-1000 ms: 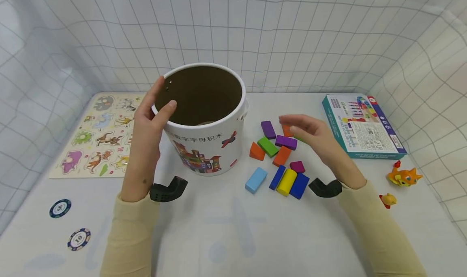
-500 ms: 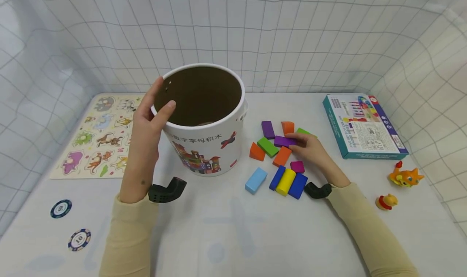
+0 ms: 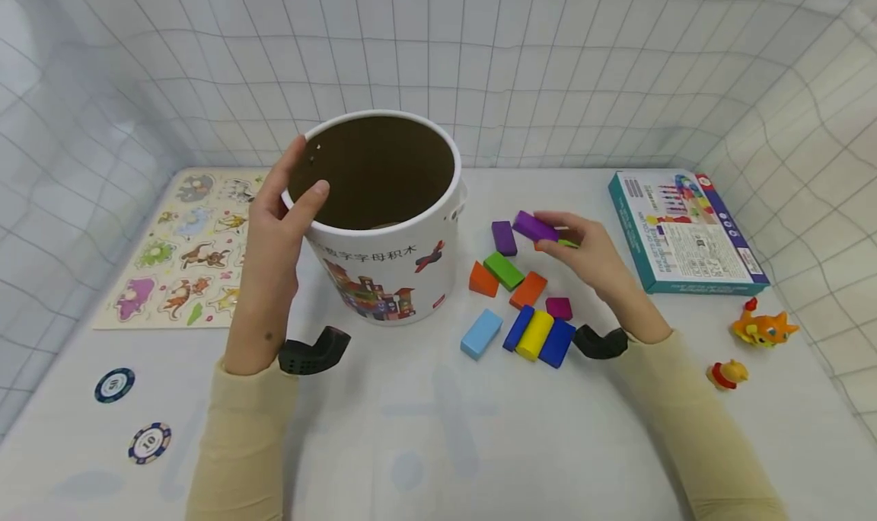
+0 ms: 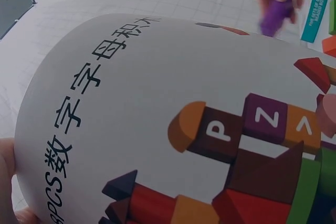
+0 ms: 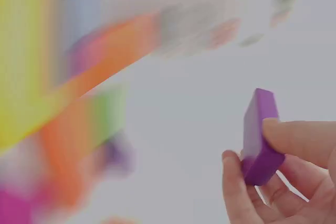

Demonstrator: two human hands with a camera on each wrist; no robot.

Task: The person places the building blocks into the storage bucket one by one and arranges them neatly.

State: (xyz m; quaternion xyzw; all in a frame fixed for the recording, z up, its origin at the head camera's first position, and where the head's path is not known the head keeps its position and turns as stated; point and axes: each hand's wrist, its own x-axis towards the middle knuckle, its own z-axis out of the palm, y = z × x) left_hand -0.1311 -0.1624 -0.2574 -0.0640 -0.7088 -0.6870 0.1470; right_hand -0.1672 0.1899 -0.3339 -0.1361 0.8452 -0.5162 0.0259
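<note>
My left hand (image 3: 277, 216) grips the rim of a large white bucket (image 3: 384, 277), its thumb over the inside edge. The bucket stands upright with its dark inside facing up; its bottom is mostly hidden. Between thumb and fingers my right hand (image 3: 589, 250) pinches a purple rectangular block (image 3: 535, 227), raised above the other blocks. That purple block (image 5: 258, 140) shows clearly in the right wrist view. Below lie another purple block (image 3: 504, 238), a green block (image 3: 503, 270), orange blocks (image 3: 528, 289), a magenta block (image 3: 558, 308), a yellow cylinder (image 3: 535, 335), blue blocks (image 3: 557, 343) and a light blue block (image 3: 482, 334).
An animal puzzle board (image 3: 185, 254) lies left of the bucket. Nearer are two poker chips (image 3: 149, 442). At the right lie a teal-edged box (image 3: 688, 235), an orange toy figure (image 3: 762, 327) and a smaller toy figure (image 3: 728, 374). A gridded white curtain (image 3: 438, 64) hangs behind.
My right hand came down to the blocks, took hold of a purple one and lifted it off the table. The left hand stays on the bucket's rim.
</note>
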